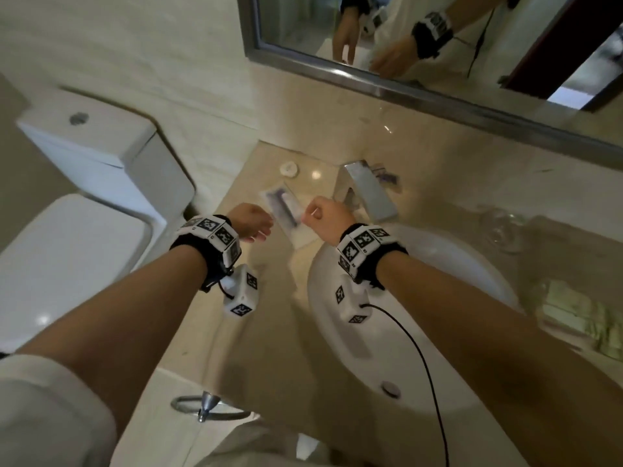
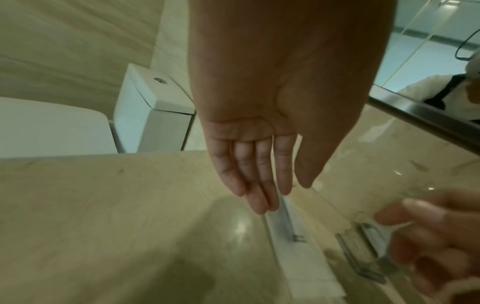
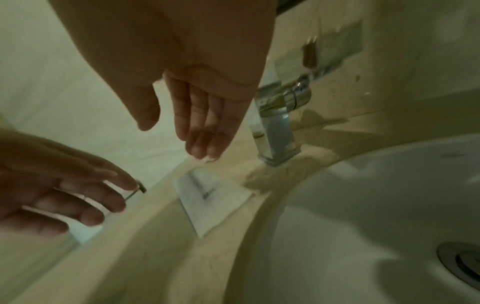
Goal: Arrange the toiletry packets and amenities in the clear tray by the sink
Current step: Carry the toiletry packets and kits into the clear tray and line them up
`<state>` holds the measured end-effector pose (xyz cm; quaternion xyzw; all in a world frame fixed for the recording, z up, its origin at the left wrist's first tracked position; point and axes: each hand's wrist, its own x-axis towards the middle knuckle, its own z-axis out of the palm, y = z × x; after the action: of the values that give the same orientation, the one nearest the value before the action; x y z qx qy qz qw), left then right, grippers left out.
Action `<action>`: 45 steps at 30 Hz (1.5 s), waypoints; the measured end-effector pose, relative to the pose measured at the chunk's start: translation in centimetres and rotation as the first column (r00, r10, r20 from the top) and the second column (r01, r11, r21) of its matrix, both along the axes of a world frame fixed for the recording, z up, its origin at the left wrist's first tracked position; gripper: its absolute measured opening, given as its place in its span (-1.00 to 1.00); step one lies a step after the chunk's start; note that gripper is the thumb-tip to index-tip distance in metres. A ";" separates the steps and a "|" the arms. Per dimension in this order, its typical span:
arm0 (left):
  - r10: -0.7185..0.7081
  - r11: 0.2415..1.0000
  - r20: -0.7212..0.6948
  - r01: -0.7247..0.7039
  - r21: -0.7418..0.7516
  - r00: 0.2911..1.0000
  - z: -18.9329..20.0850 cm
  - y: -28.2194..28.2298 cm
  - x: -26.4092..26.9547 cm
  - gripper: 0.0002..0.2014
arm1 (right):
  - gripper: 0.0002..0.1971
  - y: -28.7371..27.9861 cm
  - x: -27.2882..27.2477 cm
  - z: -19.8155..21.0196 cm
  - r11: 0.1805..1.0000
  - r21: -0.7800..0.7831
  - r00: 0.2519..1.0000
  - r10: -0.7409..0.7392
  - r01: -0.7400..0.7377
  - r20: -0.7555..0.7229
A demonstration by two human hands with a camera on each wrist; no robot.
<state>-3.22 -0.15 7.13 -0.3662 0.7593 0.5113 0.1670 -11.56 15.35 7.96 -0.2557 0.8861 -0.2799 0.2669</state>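
One flat white rectangular toiletry packet (image 1: 285, 214) with a dark strip along its middle lies on the glossy beige marble counter (image 1: 269, 264), at about ten o'clock from the round white sink basin (image 1: 421, 332) and just left of the square chrome faucet (image 1: 364, 193); whether it sits inside the clear tray cannot be told, since only faint transparent edges show around it in the left wrist view. Two hands hang over it: the left hand (image 1: 251, 222) at the packet's eight o'clock and the right hand (image 1: 328, 217) at its three o'clock, each with relaxed, nearly straight fingers and holding nothing. The head view alone shows one small round white disc (image 1: 289, 169) on the counter at twelve o'clock from the packet, a steel-framed wall mirror (image 1: 438, 45) and, at nine o'clock, one white toilet (image 1: 101, 156). The left wrist view adds small dark print on the packet (image 2: 298, 242) and the left hand (image 2: 259, 144) with fingertips right above its far end. The right wrist view shows the packet (image 3: 213, 197) between both hands, the right hand (image 3: 197, 102) above it, and one chrome drain (image 3: 465, 261) in the basin.
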 end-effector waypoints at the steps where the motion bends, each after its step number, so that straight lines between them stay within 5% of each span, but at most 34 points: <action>1: 0.014 1.000 0.005 -0.014 0.009 1.000 -0.6 -0.7 0.3 -0.89 | -0.72 -0.7 0.1 -1.0 0.999 0.033 1.000 0.006 -0.006 0.009; 6: 0.077 0.993 0.006 -0.077 0.089 0.997 -3.3 -2.5 1.8 -0.87 | -0.62 -3.2 0.4 -4.7 0.984 0.178 0.993 0.020 0.001 -0.115; 11: 0.113 0.992 -0.040 -0.111 0.053 0.993 -5.5 -3.8 2.5 -0.76 | -0.42 -4.6 0.8 -7.5 0.931 0.333 0.944 0.235 -0.150 -0.231; 15: 0.131 0.990 -0.047 -0.128 0.058 0.990 -6.1 -5.0 2.5 -0.73 | -0.53 -5.4 1.1 -8.0 0.922 0.374 0.896 0.248 -0.101 -0.369; 21: 0.111 0.994 -0.077 -0.110 0.010 0.991 -4.9 -5.0 2.0 -0.73 | -0.75 -5.5 -0.3 -6.0 0.950 0.313 0.955 0.105 -0.013 -0.279; 26: 0.051 0.995 -0.101 -0.059 -0.081 0.994 -3.2 -4.1 1.0 -0.60 | -0.73 -3.3 -1.0 -5.0 0.992 0.039 0.988 -0.115 0.119 -0.101; 29: -0.036 0.998 -0.154 0.027 -0.059 0.987 -1.6 -2.7 0.1 -0.37 | -0.69 -1.7 -1.3 -4.0 0.993 -0.023 0.993 -0.116 0.116 0.008; 33: -0.258 0.965 -0.039 0.259 0.047 0.965 -0.6 0.7 -1.4 -0.43 | -0.73 1.7 -1.6 -2.7 0.992 -0.024 0.991 -0.125 0.126 0.044; 38: -0.315 0.948 -0.004 0.315 -0.036 0.949 -0.8 4.7 -2.4 -0.32 | -0.62 6.3 -1.4 -2.3 0.998 -0.028 0.986 -0.043 0.048 0.159; 42: -0.432 0.895 0.046 0.422 0.147 0.901 -1.1 8.0 -2.8 -0.51 | -0.71 10.4 -0.7 -1.8 0.999 0.032 0.975 -0.038 0.031 0.217; 45: -0.544 0.830 0.009 0.536 0.151 0.839 -1.2 11.1 -2.9 -0.64 | -0.75 14.3 -0.9 -1.4 0.992 0.015 0.967 -0.126 0.126 0.223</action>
<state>-6.07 10.96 5.98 -0.1372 0.7887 0.4866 0.3498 -12.41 29.67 6.53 -0.1656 0.8651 -0.3229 0.3464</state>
